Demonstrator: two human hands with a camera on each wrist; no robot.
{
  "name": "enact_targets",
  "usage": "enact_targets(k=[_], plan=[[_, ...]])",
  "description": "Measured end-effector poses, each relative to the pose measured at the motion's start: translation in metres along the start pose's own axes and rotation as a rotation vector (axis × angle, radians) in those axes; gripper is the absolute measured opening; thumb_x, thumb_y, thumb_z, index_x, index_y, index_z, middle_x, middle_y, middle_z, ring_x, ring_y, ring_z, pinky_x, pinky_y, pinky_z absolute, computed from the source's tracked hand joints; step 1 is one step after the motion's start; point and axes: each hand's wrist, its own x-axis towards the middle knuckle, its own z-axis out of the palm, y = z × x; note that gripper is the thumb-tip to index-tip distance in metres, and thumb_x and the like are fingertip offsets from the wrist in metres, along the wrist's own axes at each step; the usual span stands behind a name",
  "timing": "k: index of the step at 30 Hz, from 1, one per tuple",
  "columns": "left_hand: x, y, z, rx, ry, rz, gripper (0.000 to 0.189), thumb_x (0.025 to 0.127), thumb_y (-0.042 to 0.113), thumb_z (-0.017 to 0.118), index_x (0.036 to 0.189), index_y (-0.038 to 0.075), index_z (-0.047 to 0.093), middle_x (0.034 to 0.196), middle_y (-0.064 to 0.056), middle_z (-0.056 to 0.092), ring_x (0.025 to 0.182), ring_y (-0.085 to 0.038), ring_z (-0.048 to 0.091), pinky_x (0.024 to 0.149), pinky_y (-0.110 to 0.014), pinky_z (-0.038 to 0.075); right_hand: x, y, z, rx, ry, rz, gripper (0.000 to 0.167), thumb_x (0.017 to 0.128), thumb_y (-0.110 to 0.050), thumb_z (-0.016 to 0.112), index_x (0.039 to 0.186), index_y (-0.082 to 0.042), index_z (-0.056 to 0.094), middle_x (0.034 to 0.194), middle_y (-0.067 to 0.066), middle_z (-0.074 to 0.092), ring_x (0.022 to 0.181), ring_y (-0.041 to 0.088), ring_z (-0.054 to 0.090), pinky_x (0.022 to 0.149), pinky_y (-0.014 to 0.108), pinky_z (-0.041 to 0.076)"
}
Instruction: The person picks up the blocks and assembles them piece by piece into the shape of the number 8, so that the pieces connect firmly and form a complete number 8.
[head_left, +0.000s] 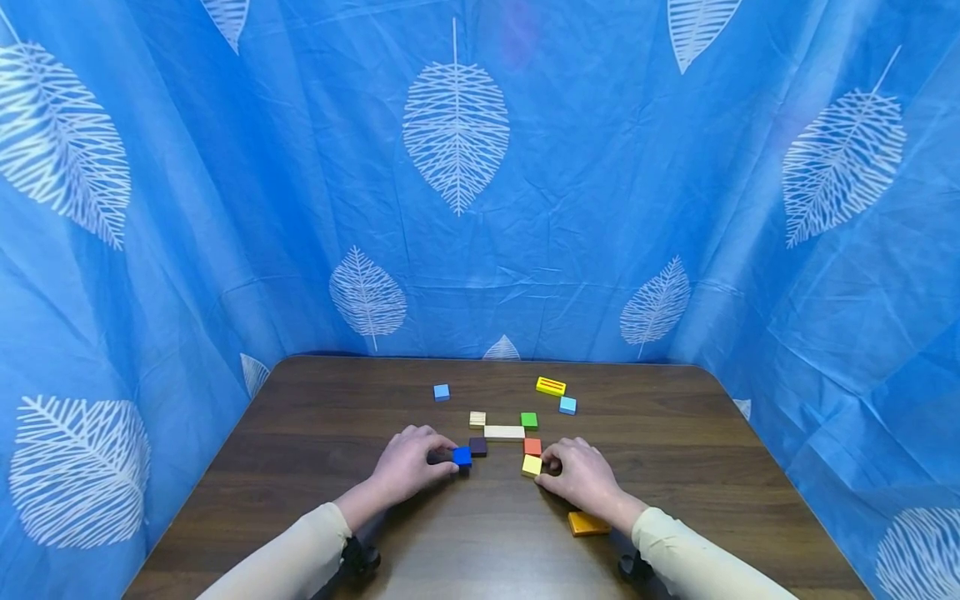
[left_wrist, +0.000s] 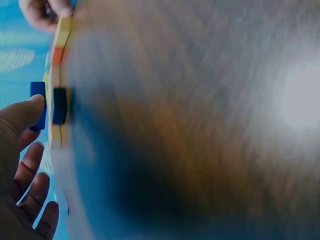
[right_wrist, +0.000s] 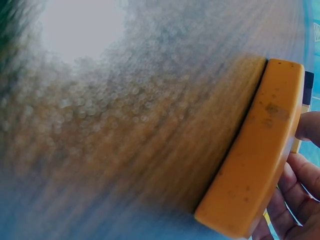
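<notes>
My left hand (head_left: pixel 411 461) pinches a dark blue block (head_left: pixel 462 457) between thumb and fingers; in the left wrist view the blue block (left_wrist: pixel 38 106) shows under the thumb, raised over the table. Right beside it lies a dark purple block (head_left: pixel 477 447). My right hand (head_left: pixel 583 472) pinches a yellow block (head_left: pixel 532 466) at its right side, close to a red-orange block (head_left: pixel 532 447). A long cream block (head_left: pixel 504 433) lies between the dark and red-orange blocks. Behind its ends sit a pale wooden block (head_left: pixel 477 419) and a green block (head_left: pixel 529 421).
An orange block (head_left: pixel 588 524) lies below my right wrist and looms large in the right wrist view. Farther back are a light blue block (head_left: pixel 442 392), another light blue block (head_left: pixel 567 405) and a yellow block with red lines (head_left: pixel 551 386). A blue leaf-patterned curtain (head_left: pixel 540 275) surrounds the table (head_left: pixel 337 400).
</notes>
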Motion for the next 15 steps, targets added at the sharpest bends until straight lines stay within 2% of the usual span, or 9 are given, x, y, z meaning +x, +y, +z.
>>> enact_targets(k=[6, 15], plan=[[0.000, 0.010, 0.013, 0.019, -0.039, 0.021, 0.031, 0.088, 0.044, 0.080, 0.111, 0.023, 0.078, 0.095, 0.011, 0.064, 0.089, -0.012, 0.051, 0.080, -0.037, 0.044, 0.000, 0.001, 0.002, -0.009, 0.012, -0.007, 0.028, 0.080, -0.035, 0.088, 0.097, -0.016, 0.075, 0.083, -0.011, 0.058, 0.080, 0.011, 0.048, 0.074, 0.035, 0.043], [0.004, 0.015, 0.027, 0.052, 0.003, 0.047, 0.032, 0.085, 0.045, 0.082, 0.104, 0.019, 0.079, 0.086, 0.012, 0.060, 0.082, -0.011, 0.049, 0.075, -0.034, 0.043, 0.000, 0.002, 0.002, -0.010, 0.016, -0.009, 0.028, 0.080, -0.036, 0.088, 0.096, -0.016, 0.075, 0.083, -0.010, 0.058, 0.080, 0.012, 0.048, 0.075, 0.036, 0.044]])
